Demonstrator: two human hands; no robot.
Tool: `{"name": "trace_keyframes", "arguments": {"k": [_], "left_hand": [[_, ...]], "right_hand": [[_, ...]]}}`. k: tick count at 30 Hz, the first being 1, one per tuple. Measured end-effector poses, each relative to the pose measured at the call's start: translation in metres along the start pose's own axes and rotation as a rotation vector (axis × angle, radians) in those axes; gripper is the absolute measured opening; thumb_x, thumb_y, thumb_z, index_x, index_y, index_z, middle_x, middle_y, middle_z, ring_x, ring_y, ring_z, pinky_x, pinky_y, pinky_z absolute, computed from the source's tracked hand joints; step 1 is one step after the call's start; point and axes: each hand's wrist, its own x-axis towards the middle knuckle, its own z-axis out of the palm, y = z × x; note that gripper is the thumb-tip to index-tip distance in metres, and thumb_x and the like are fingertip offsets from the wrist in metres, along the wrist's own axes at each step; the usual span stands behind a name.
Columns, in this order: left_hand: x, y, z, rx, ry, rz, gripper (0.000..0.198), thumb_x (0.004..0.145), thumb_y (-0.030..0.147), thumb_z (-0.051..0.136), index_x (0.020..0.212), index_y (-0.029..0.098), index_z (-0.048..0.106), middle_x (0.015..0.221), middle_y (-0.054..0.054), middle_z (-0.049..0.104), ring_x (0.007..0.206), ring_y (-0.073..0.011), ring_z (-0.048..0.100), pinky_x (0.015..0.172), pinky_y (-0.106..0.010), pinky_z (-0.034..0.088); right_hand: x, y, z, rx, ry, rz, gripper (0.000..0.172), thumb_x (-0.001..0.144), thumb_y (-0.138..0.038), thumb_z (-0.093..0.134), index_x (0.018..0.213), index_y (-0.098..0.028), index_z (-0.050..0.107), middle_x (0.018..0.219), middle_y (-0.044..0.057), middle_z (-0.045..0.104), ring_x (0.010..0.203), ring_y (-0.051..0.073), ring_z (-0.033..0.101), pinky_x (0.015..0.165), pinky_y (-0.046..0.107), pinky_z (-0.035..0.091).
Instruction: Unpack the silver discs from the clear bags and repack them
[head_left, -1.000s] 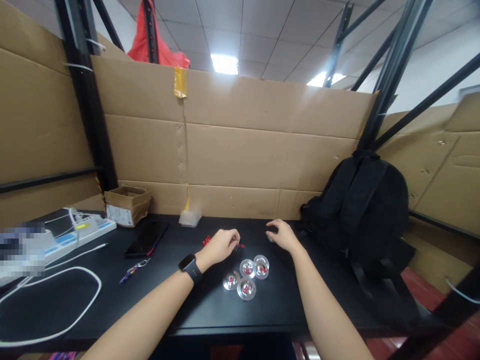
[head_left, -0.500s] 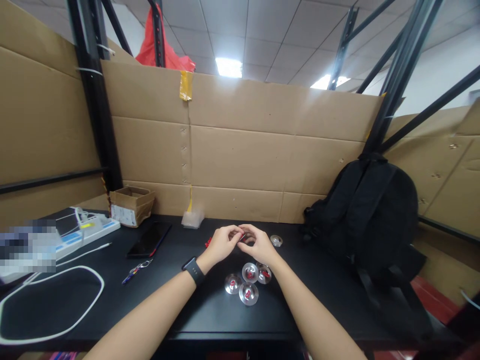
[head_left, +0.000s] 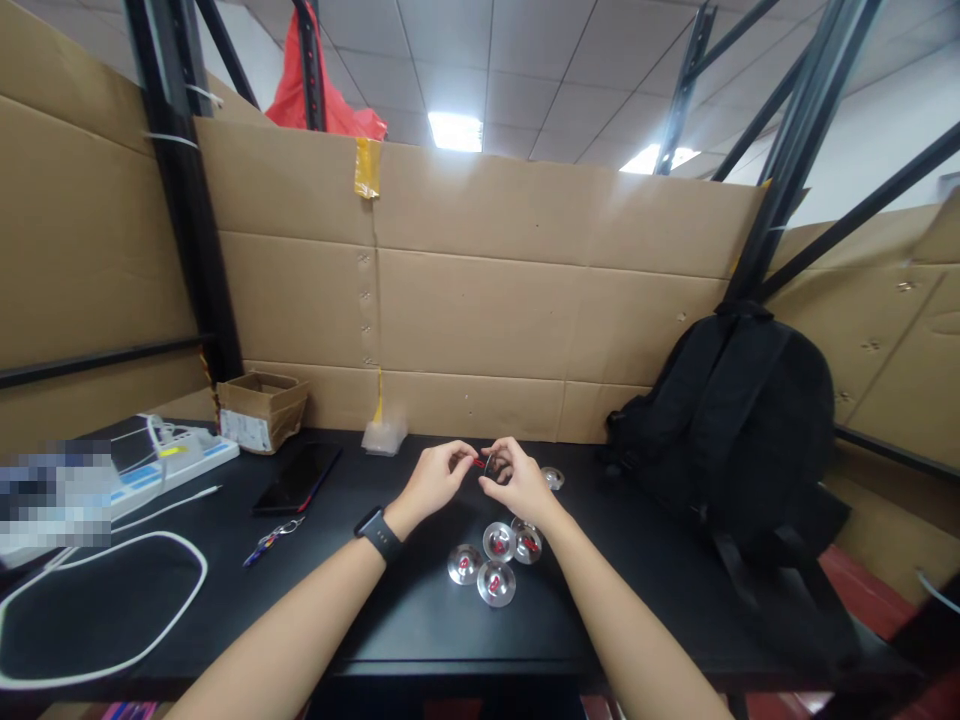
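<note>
My left hand (head_left: 435, 482), with a dark watch (head_left: 379, 534) on its wrist, pinches a small red piece (head_left: 478, 462) at its fingertips. Facing it, my right hand (head_left: 519, 482) grips a thin shiny round disc (head_left: 488, 464), seen nearly edge-on. The red piece is close to the disc; whether they touch I cannot tell. Below the hands several shiny round discs (head_left: 496, 584) lie grouped on the black table (head_left: 420, 625), each with a red piece at its middle. One more disc (head_left: 553, 478), with no red visible, lies just beyond my right hand.
A black backpack (head_left: 739, 430) stands at the right. Along the left are a phone (head_left: 298, 480), a key ring (head_left: 274, 540), a small cardboard box (head_left: 262, 410), a power strip (head_left: 176, 468) and a white cable (head_left: 196, 590). Cardboard walls (head_left: 480, 310) close off the back.
My hands have drawn slightly apart from each other, so the red piece and the disc's edge now show between them. The grouped discs stay in place.
</note>
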Motion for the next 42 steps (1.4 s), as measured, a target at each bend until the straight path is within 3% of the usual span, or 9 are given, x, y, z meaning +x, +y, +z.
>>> {"name": "trace_keyframes", "arguments": {"k": [4,8,13,20,33,39,42], "left_hand": [[0.007,-0.020,-0.031,0.128,-0.050,0.045,0.016,0.088,0.025,0.062,0.100,0.021,0.072,0.094,-0.004,0.077,0.087,-0.0186,0.071,0.085,-0.029,0.052],[0.009,-0.047,-0.061,0.206,-0.181,-0.019,0.012,0.080,0.023,0.069,0.090,0.020,0.074,0.084,-0.003,0.077,0.078,-0.0177,0.070,0.075,-0.026,0.051],[0.008,-0.060,-0.073,0.213,-0.391,-0.020,0.009,0.075,0.022,0.072,0.082,0.018,0.076,0.079,-0.002,0.076,0.073,-0.0157,0.069,0.070,-0.023,0.049],[0.006,-0.051,-0.068,0.190,-0.466,-0.017,0.013,0.074,0.021,0.071,0.084,0.020,0.079,0.082,-0.003,0.078,0.077,-0.0173,0.071,0.075,-0.024,0.050],[0.005,-0.059,-0.064,0.156,-0.472,0.009,0.015,0.070,0.028,0.077,0.083,0.021,0.080,0.083,-0.003,0.078,0.077,-0.0180,0.070,0.076,-0.023,0.049],[0.006,-0.055,-0.064,0.219,-0.477,0.027,0.016,0.070,0.027,0.077,0.085,0.022,0.080,0.086,-0.003,0.078,0.080,-0.0180,0.070,0.076,-0.023,0.049],[0.006,-0.052,-0.063,0.235,-0.454,0.030,0.016,0.073,0.028,0.075,0.087,0.023,0.079,0.087,-0.003,0.077,0.081,-0.0183,0.069,0.076,-0.024,0.048]], "right_hand": [[0.005,0.025,-0.032,-0.203,0.097,0.005,0.044,0.072,-0.027,0.075,0.115,-0.021,0.064,0.111,0.008,0.066,0.079,0.016,0.065,0.068,0.028,0.054],[0.003,0.059,-0.077,-0.482,0.151,0.131,0.041,0.069,-0.028,0.079,0.108,-0.017,0.071,0.101,0.009,0.070,0.079,0.019,0.066,0.080,0.033,0.054],[-0.006,0.084,-0.107,-0.529,0.096,0.337,0.044,0.065,-0.029,0.082,0.106,-0.016,0.073,0.096,0.009,0.076,0.080,0.020,0.069,0.080,0.031,0.053],[-0.009,0.094,-0.107,-0.489,0.007,0.405,0.046,0.064,-0.025,0.082,0.108,-0.016,0.073,0.096,0.009,0.076,0.083,0.021,0.070,0.080,0.030,0.051],[-0.011,0.098,-0.106,-0.481,-0.081,0.419,0.044,0.061,-0.020,0.083,0.104,-0.016,0.075,0.099,0.009,0.076,0.082,0.021,0.069,0.079,0.030,0.051],[-0.012,0.093,-0.104,-0.490,-0.102,0.411,0.028,0.066,-0.023,0.081,0.093,-0.017,0.077,0.091,0.009,0.076,0.084,0.022,0.070,0.078,0.031,0.051],[-0.010,0.080,-0.104,-0.521,-0.072,0.382,0.027,0.067,-0.022,0.079,0.094,-0.018,0.077,0.098,0.010,0.075,0.090,0.024,0.068,0.084,0.034,0.050]]}}
